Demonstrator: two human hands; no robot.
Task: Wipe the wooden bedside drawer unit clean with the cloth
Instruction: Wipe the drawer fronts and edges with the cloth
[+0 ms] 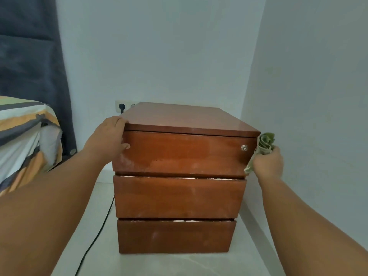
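1. At the far left is a bed with striped bedding in orange, grey and white, and a dark fabric panel rises behind it.
2. A black cable trails over the pale floor up towards a wall socket just behind the unit's back left corner.
3. The left hand grips the unit's top front left corner, with its fingers curled over the top edge and its thumb pressed on the top drawer front.
4. The wooden bedside drawer unit stands on the floor in the corner of the room, all three drawers closed. Pale dusty smears show on the drawer fronts.
5. A small round lock sits at the top drawer's upper right.
6. The green cloth is bunched against the unit's right side, near the top front corner.
7. The right hand holds the cloth, its fingers closed tight round the bundle.
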